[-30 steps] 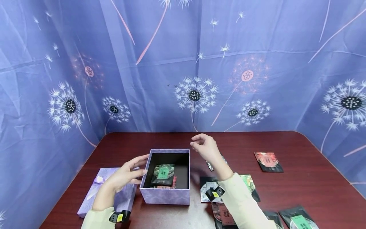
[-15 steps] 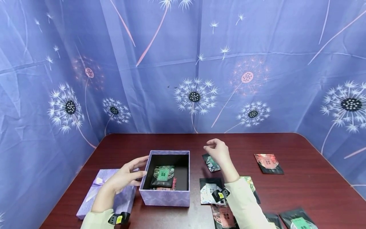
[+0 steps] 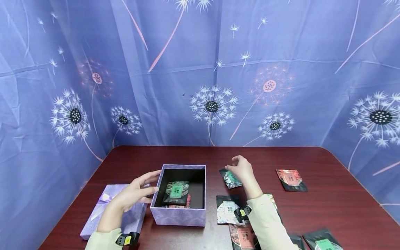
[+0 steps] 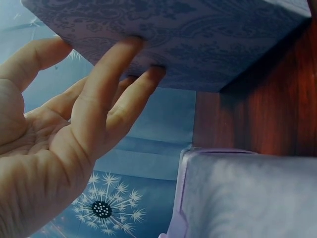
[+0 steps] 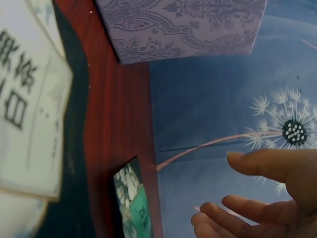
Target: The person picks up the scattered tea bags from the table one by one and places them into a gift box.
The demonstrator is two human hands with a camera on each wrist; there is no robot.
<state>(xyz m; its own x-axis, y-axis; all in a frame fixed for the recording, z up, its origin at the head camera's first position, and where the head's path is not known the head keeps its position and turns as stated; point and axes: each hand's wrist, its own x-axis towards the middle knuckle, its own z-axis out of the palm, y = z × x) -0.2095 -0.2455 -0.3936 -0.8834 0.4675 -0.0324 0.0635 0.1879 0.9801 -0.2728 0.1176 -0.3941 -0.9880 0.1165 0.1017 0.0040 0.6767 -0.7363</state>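
My left hand (image 3: 135, 192) rests against the left side of a lilac patterned box (image 3: 178, 217). In the left wrist view its fingertips touch the box wall (image 4: 198, 44), fingers spread. Inside the open box lie a black tea packet with a green label (image 3: 175, 192) and a red one (image 3: 179, 206) partly under it. To the right of the box, my right hand (image 3: 244, 172) hovers over a small tea packet with a green label (image 3: 229, 178). From the right wrist, thumb and fingers stand apart with nothing between them, the packet lying on the table below.
The purple box lid (image 3: 131, 217) with a ribbon bow lies under the left forearm. A white-labelled packet (image 3: 226, 210), a red-labelled one (image 3: 242, 238) and others lie near the right sleeve. Another red-labelled packet (image 3: 291, 180) lies farther right. A blue dandelion curtain (image 3: 168, 104) backs the table.
My right hand has moved right, away from the box, and lowered toward the small green-labelled packet, which now shows beside it. The left hand stays at the box.
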